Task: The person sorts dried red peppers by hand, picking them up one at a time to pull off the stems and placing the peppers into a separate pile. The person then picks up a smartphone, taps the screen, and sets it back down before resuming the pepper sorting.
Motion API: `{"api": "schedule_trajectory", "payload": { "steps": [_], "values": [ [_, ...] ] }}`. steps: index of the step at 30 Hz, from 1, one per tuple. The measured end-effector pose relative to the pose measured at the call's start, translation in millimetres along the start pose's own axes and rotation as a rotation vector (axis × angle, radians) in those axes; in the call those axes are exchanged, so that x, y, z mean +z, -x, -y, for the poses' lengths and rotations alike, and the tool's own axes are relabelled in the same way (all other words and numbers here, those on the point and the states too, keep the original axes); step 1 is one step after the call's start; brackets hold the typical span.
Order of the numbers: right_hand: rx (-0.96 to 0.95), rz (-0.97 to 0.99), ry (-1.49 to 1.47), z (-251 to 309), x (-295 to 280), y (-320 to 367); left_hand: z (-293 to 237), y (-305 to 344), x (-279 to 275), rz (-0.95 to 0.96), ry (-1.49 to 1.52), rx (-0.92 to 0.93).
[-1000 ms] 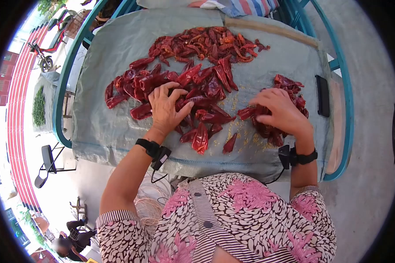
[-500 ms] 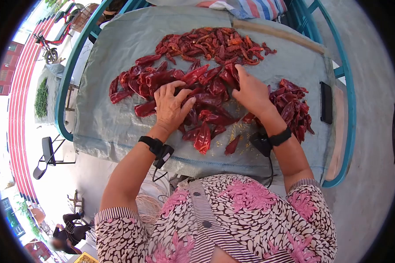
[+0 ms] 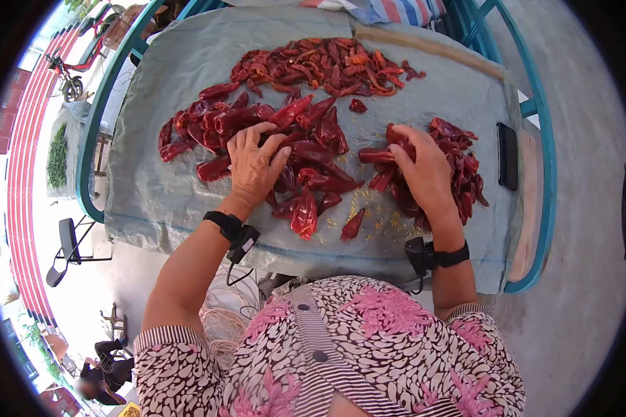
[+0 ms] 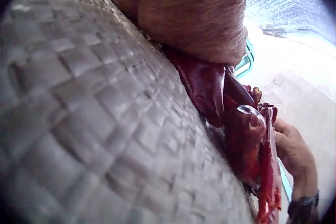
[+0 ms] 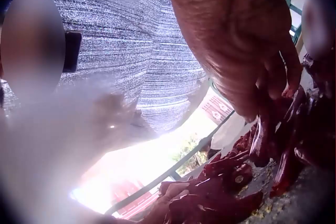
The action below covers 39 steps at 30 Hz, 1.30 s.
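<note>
Large dried red chili peppers (image 3: 200, 128) lie heaped left of centre on a woven sheet. My left hand (image 3: 252, 163) rests on the front of this heap, fingers spread and slightly bent over the pods. Over a second heap of peppers (image 3: 468, 170) on the right, my right hand (image 3: 424, 170) grips dried peppers (image 3: 400, 139) between thumb and fingers; one pod points left beneath the thumb. In the right wrist view, pods (image 5: 262, 134) show under the fingertips. The left wrist view has glossy pods (image 4: 244, 140) just beyond the hand.
A third pile, of smaller wrinkled peppers (image 3: 320, 66), lies at the back of the sheet (image 3: 167, 201). One loose pod (image 3: 352, 225) lies near the front among yellow seeds. At the right lies a black phone (image 3: 508, 156); a teal metal rail (image 3: 549, 181) bounds that side.
My right hand went from the right heap to the left heap's right end, took hold of peppers there, and came back over the right heap. The left hand stayed on its heap.
</note>
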State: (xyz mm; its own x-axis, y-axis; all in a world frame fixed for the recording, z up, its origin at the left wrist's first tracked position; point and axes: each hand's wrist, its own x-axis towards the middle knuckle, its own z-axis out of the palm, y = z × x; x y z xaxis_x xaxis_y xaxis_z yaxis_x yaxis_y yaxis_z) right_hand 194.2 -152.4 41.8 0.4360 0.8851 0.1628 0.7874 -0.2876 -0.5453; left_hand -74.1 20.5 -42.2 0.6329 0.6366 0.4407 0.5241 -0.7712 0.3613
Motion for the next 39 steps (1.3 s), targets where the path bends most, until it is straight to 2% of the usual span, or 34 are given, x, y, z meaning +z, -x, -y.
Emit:
{"api": "schedule_trajectory", "payload": {
  "steps": [2,5,8,11,14,17,20,23,27,30,36,39],
  "values": [
    [0.02,-0.115,-0.001,-2.6,0.5,5.2,0.9,0.3,0.8,-0.004,-0.001,0.006],
    [0.076,-0.161,-0.057,-2.2,-6.0,14.2,5.5,2.0,2.2,-0.004,-0.008,0.025],
    [-0.086,-0.247,0.144,-15.3,-5.7,19.7,8.2,2.1,4.8,-0.044,0.013,0.027],
    [-0.173,-0.33,0.177,-6.8,3.3,23.9,11.4,3.4,5.6,-0.044,0.046,0.04],
    [-0.294,-0.147,0.012,10.7,27.8,19.8,13.7,3.8,7.1,-0.048,0.049,0.051],
    [-0.359,-0.17,0.12,42.7,52.0,17.6,14.8,3.7,7.6,-0.049,0.047,0.058],
    [-0.438,-0.201,0.101,60.6,65.3,4.4,14.8,4.0,9.3,-0.065,0.064,0.059],
    [-0.393,-0.088,0.22,54.6,89.7,-4.5,13.1,3.5,7.5,-0.049,0.066,0.046],
    [-0.362,-0.116,0.135,51.4,95.5,-9.1,11.1,3.0,4.2,-0.032,0.083,0.044],
    [-0.288,-0.193,0.095,38.8,65.5,-10.9,9.4,2.0,3.7,-0.041,0.116,0.032],
    [-0.125,-0.272,0.28,10.2,15.6,12.7,7.8,3.0,0.9,0.002,0.103,0.033],
    [-0.254,-0.27,-0.003,23.9,26.4,21.1,8.2,2.7,2.6,0.002,0.104,0.027]
  ]
}}
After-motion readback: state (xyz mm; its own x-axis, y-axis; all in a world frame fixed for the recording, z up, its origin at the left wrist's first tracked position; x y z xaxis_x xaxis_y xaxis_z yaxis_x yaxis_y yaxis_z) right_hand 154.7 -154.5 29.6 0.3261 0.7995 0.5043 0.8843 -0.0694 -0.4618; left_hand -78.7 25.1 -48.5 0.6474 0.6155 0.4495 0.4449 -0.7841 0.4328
